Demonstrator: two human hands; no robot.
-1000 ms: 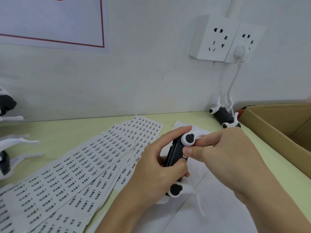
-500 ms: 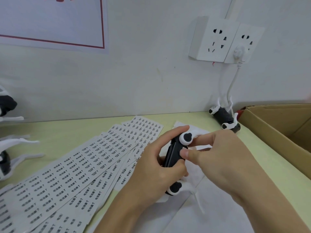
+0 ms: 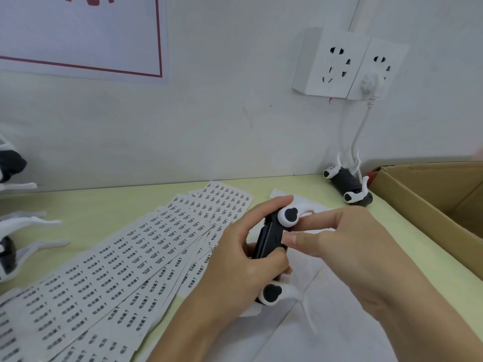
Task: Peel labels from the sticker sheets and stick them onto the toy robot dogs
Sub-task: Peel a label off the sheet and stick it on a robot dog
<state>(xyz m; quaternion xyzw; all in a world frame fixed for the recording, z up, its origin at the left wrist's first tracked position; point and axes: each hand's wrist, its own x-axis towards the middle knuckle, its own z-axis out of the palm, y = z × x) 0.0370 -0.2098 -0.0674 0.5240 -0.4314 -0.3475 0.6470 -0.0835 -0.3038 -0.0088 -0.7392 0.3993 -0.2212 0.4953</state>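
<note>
Two hands on toy robot dog [image 3: 270,237], left hand [image 3: 245,259] fingers curled round, right hand [image 3: 347,246] thumb pressing (sticker sheets [image 3: 125,262] print illegible)

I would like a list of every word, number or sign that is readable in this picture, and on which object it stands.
"电池盖" with an up arrow, repeated on each label of the sticker sheets; the small second line beneath is too blurred to read.
Poster on the wall: red characters cut off at the top edge, unreadable.
Toy robot dog in the hands, cardboard box, wall sockets: no text visible.
</note>
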